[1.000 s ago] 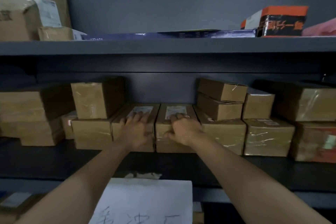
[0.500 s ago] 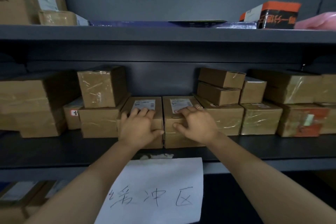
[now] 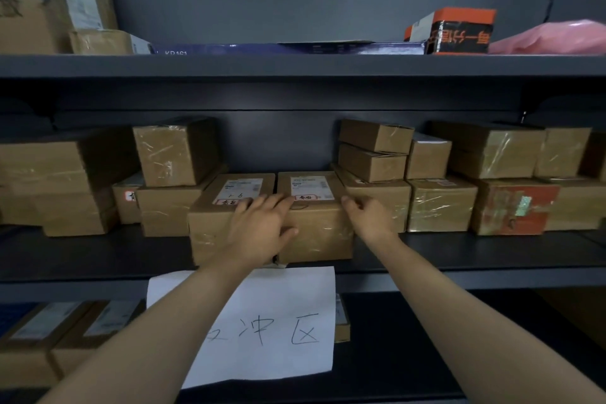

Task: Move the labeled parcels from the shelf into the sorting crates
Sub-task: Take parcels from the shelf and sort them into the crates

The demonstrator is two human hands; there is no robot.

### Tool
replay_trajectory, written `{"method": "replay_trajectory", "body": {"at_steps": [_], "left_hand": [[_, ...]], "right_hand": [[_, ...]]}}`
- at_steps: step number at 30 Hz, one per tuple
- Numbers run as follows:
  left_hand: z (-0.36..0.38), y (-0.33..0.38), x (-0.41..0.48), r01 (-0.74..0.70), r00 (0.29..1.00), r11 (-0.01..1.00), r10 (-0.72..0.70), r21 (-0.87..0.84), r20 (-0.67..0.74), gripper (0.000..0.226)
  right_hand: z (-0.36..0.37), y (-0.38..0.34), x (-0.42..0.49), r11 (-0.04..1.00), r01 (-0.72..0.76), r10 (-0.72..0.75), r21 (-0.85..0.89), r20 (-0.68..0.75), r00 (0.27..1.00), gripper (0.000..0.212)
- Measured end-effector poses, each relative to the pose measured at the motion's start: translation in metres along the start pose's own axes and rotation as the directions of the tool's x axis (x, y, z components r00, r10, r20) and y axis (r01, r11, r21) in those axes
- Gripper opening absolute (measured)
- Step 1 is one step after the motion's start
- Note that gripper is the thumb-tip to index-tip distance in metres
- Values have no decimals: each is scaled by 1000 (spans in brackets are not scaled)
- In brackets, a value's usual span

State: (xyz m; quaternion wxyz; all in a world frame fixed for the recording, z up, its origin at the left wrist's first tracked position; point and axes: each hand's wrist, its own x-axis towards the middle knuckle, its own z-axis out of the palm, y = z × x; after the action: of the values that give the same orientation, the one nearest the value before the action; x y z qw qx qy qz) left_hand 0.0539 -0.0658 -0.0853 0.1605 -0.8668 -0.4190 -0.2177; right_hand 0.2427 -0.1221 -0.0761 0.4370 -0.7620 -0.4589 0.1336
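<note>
Two brown labelled parcels sit side by side at the front of the middle shelf (image 3: 475,252). The left parcel (image 3: 210,233) and the right parcel (image 3: 318,236) each carry a white label and a small red-framed sticker on top. My left hand (image 3: 262,233) lies over the seam between them, fingers on top and thumb on the right parcel's front. My right hand (image 3: 372,218) presses the right parcel's right side, fingers between it and the neighbouring box (image 3: 387,197). No sorting crate is in view.
Taped cardboard boxes crowd the shelf on both sides, with a stack on the left (image 3: 173,151) and more on the right (image 3: 439,203). A white handwritten paper sign (image 3: 278,338) hangs from the shelf edge. Further boxes (image 3: 49,331) sit on the lower shelf. An orange-black box (image 3: 459,33) stands on the upper shelf.
Both parcels have slid forward to the shelf's front edge. My left hand shifted right from the left parcel to the seam, and my right hand moved to the right parcel's right side.
</note>
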Motion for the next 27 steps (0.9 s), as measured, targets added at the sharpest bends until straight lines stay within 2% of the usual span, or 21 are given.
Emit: {"method": "replay_trajectory", "body": {"at_steps": [1, 2, 3, 4, 8, 13, 17, 19, 21, 24, 27], "left_hand": [[4, 2, -1, 15, 999, 1000, -15, 1, -31, 58], [7, 3, -3, 32, 997, 999, -32, -1, -65, 58], [9, 4, -5, 46, 994, 999, -47, -9, -98, 57], [12, 4, -7, 51, 990, 998, -54, -25, -128, 55], [19, 4, -11, 61, 975, 995, -77, -79, -211, 50], [21, 5, -17, 85, 968, 992, -105, -96, -229, 46], [12, 1, -19, 62, 985, 995, -74, -85, -155, 57], [2, -3, -19, 74, 987, 987, -93, -141, -133, 54], [-5, -11, -17, 165, 972, 968, -191, -187, -136, 40], [-14, -27, -15, 457, 873, 871, -478, -179, -96, 44], [-20, -47, -15, 725, 680, 641, -724, -251, 115, 66]], "right_hand": [[2, 0, 0, 967, -143, 122, 210, 109, 986, 50], [5, -1, -1, 870, -295, 208, 395, 248, 946, 56], [7, -1, -3, 767, -404, 246, 499, 353, 903, 63], [9, 0, -2, 714, -452, 252, 535, 406, 878, 69], [15, 6, 1, 712, -435, 205, 551, 430, 879, 76], [11, 10, 2, 697, -449, 190, 559, 460, 867, 55], [11, 2, -1, 666, -463, 190, 585, 467, 864, 30], [18, 0, -1, 645, -449, 182, 618, 446, 876, 35], [25, -2, 0, 630, -447, 193, 635, 429, 883, 34], [28, -6, -2, 622, -448, 226, 642, 400, 888, 30], [30, -11, -6, 621, -442, 256, 647, 366, 895, 35]]}}
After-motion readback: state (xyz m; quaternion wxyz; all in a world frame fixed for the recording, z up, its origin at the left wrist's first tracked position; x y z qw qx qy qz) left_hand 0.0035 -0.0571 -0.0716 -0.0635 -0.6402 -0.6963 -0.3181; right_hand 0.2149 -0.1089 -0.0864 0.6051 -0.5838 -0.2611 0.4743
